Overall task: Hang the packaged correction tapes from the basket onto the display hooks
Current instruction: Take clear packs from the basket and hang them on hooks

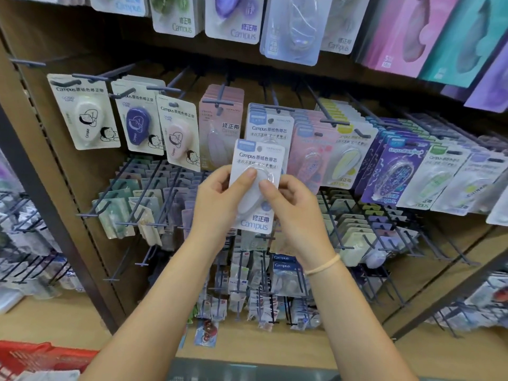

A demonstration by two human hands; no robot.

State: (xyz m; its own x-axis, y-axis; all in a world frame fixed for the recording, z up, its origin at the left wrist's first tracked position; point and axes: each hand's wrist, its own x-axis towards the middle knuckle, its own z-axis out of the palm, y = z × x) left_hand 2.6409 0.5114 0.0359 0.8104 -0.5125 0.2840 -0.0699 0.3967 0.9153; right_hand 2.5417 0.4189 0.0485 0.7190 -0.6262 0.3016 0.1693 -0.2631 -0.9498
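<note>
Both hands, left hand (217, 199) and right hand (291, 207), pinch a white Campus correction-tape pack (257, 185)

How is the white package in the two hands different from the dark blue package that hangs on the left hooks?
The held white package has a clear blister over a pale tape; the dark blue package shows a dark blue tape with a cartoon drawing. The white one is off any hook, in the grip of the left hand and right hand; the blue one hangs on a hook, untouched. Both cards carry the word Campus.
</note>
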